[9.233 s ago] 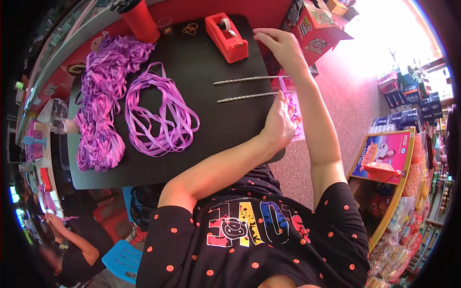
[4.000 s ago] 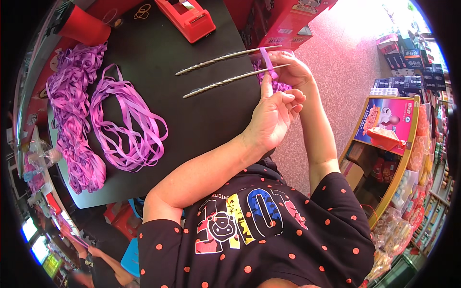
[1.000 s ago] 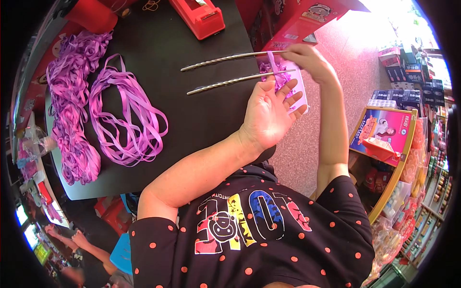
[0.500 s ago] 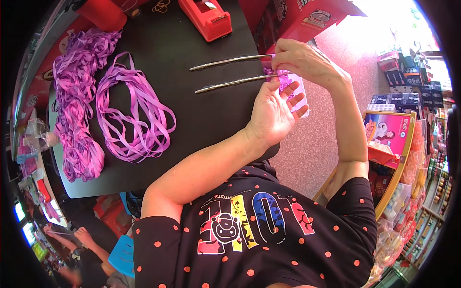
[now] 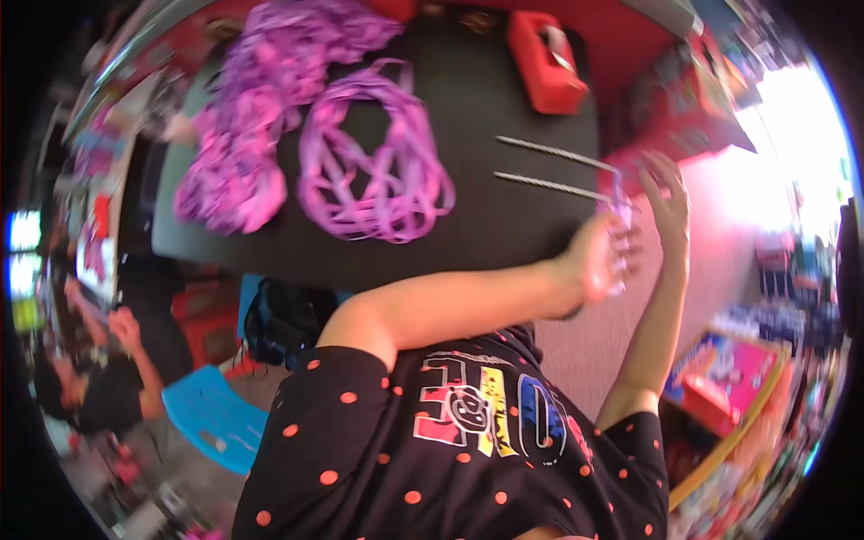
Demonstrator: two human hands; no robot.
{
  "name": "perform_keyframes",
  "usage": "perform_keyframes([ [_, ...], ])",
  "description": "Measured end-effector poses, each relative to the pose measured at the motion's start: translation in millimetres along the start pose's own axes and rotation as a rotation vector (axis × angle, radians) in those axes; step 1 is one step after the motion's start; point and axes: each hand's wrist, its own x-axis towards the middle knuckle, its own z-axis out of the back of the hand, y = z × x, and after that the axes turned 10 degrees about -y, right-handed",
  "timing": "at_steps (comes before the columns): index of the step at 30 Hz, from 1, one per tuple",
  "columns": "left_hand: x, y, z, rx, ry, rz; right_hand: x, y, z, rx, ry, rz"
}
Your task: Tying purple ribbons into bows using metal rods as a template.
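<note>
Two twisted metal rods, one above the other and a lower one, reach from the table's right edge in over the black top. Purple ribbon is bunched around their right ends. My left hand is just below that ribbon, palm turned up, fingers stretched and apart; a pale purple strip hangs behind them. My right hand is to the right of the rod ends, fingers spread, holding nothing I can make out. Motion blurs both hands. On the table lie a loose purple ribbon coil and a thick purple ribbon bundle.
A red tape dispenser stands at the back right of the black table. A blue stool is at lower left, near a co-worker's hand. Boxed goods and a display stand line the right side.
The view has swung, so the table sits farther up and left hand and rods appear farther right. My right hand has come away from the rod ends, its fingers now spread.
</note>
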Motion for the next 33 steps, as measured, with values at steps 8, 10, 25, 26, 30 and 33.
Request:
perform_keyframes([
  [8,-132,-30,-30,0.472,0.154,-0.061,12,-7,-26,0.391,0.353,-0.407],
  [10,-169,-66,-25,0.800,0.269,-0.279,14,-14,-28,0.523,0.376,-0.526],
  [25,-236,-276,48,2.046,-0.956,-1.548,-49,-130,15,-0.214,0.267,-0.482],
  [26,-236,-281,52,2.037,-0.981,-1.547,-60,-106,7,-0.040,0.250,-0.611],
  [30,-227,-309,54,2.064,-0.987,-1.671,-149,-110,-2,0.365,0.189,-0.928],
  [33,-225,-320,55,2.124,-0.997,-1.539,-231,-114,-12,0.377,0.224,-1.095],
])
